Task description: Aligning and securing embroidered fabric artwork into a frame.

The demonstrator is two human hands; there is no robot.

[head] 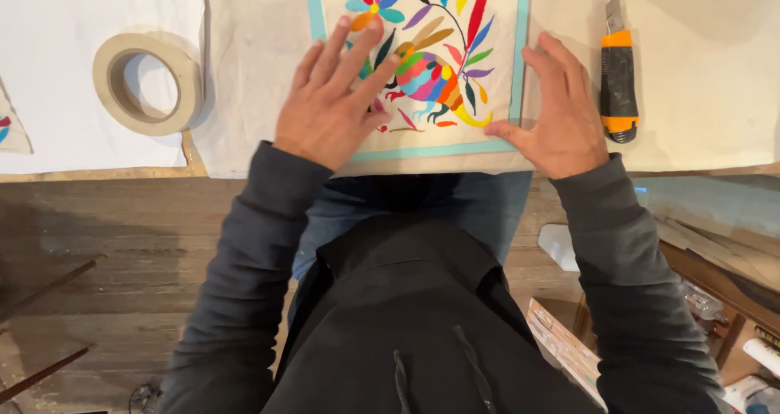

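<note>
Head view: the left hand (331,105) lies flat, fingers spread, on an embroidered cloth (431,65) with bright flowers and a teal border. The right hand (559,113) rests open at the cloth's right edge, thumb along its lower border. Neither grips anything. The cloth's near edge meets the worktop (715,81) edge. Just right of the right hand lies a utility knife (617,77); well left of the left hand, a tape roll (146,81).
</note>
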